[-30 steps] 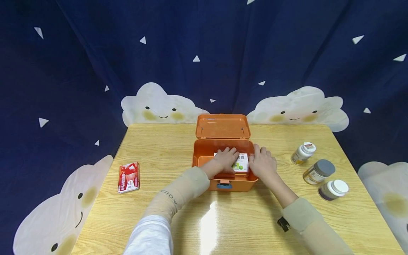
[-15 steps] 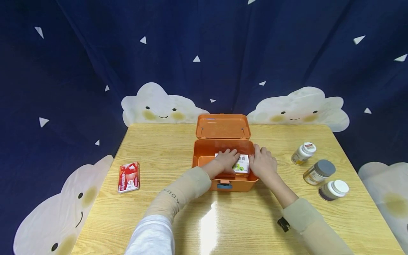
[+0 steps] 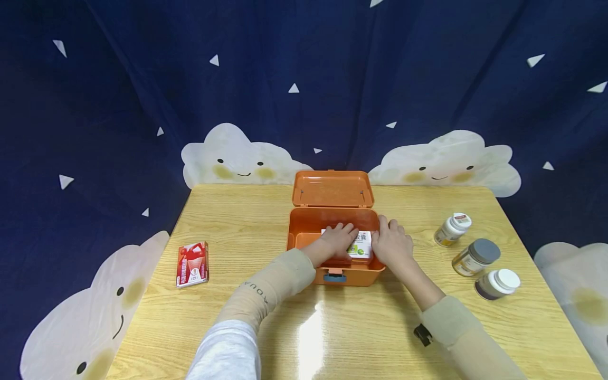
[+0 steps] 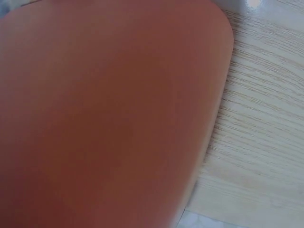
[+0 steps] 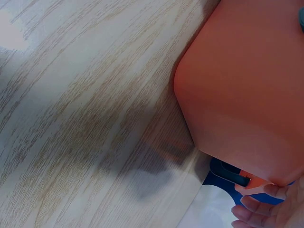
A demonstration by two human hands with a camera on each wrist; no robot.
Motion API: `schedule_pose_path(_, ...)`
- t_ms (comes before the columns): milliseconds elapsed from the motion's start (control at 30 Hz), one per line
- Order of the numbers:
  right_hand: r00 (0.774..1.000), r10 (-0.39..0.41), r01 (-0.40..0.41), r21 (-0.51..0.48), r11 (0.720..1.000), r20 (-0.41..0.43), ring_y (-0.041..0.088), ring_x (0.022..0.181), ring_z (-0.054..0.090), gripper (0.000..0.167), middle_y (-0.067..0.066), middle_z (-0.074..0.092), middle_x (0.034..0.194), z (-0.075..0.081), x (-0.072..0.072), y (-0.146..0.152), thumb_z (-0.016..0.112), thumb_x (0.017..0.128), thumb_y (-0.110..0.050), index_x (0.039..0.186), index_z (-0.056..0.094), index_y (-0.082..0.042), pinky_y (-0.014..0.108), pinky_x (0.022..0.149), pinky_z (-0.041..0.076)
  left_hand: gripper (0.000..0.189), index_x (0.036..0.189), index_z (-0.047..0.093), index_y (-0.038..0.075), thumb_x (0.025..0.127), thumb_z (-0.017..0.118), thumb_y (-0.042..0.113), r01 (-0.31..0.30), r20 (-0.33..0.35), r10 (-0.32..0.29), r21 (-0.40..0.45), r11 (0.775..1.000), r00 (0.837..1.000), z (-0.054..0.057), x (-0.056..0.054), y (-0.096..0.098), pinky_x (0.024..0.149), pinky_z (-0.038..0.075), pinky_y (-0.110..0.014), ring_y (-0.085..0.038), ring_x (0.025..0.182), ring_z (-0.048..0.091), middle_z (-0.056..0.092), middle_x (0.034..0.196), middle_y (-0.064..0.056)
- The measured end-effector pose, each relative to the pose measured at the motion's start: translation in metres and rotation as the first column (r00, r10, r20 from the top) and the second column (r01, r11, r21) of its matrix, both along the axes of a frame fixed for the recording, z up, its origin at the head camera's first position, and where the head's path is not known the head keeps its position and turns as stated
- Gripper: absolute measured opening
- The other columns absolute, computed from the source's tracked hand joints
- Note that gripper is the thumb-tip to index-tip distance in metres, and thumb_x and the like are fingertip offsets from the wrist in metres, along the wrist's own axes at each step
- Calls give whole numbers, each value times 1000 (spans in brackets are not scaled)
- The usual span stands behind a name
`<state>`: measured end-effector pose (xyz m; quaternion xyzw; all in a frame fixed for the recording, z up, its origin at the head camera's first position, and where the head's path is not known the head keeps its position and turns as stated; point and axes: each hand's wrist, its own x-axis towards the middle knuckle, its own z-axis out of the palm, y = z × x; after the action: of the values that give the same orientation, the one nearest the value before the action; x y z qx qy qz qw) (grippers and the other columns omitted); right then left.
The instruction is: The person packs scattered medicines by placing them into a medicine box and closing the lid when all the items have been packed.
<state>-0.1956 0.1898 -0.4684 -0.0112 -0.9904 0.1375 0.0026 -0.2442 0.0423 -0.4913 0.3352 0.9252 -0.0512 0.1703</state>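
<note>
An orange case (image 3: pixel 304 274) with a blue front latch stands in the middle of the table, its lid (image 3: pixel 332 190) swung back. Inside, toward the right, lies a white medicine box (image 3: pixel 363 245) with green print. My left hand (image 3: pixel 332 240) reaches over the front wall and presses on that box with spread fingers, covering its left part. At the case's right wall, my right hand (image 3: pixel 391 245) grips the rim, thumb side inward. The right wrist view shows several fingertips (image 5: pixel 254 209) beside the case's side wall (image 5: pixel 237 95). Only the case's outside and tabletop show in the left wrist view.
A red medicine box (image 3: pixel 192 264) lies on the table (image 3: pixel 237 211) at the left. To the right stand a white bottle (image 3: pixel 453 229), a grey-lidded bottle (image 3: pixel 476 256) and a white-capped dark bottle (image 3: pixel 497 283). A blue curtain (image 3: pixel 332 79) hangs behind.
The white medicine box has shifted slightly to the right and toward the front under my left hand. My right hand has stayed at the rim.
</note>
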Motion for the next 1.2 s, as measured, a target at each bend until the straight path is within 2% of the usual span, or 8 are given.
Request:
schedule_pose_path(433,1000,-1,1,-8,1000,2,45,100,48,45,27,46,111,0,0,0,38,93,-25,132,33,-4,58,73,40,88,146,20,22,77,65,53,-32,32,32,-3,999,999,4,0,-4,101,31,-48,-26,133,26,23,147,-1)
schedule_pose_path(667,1000,0,0,-13,1000,-3,45,99,48,45,27,46,111,0,0,0,39,92,-24,132,34,-4,58,73,40,84,147,19,24,79,61,54,-33,55,32,13,999,998,16,2,-12,103,27,-48,-25,134,23,21,148,0)
schedule_pose_path(900,1000,1,-1,-20,1000,-3,45,99,48,45,27,46,112,0,0,1,38,92,-24,132,34,-4,58,73,40,78,146,20,26,83,56,54,37,-48,-36,20,999,998,31,8,-24,106,22,-47,-22,135,23,21,150,1)
schedule_pose_path(1200,1000,-5,5,-31,1000,3,45,99,48,46,27,45,112,1,-1,0,38,92,-25,133,33,-4,58,73,40,76,147,17,21,86,51,52,87,-211,-72,65,994,975,41,12,-53,109,14,-47,-22,137,18,20,150,-2)
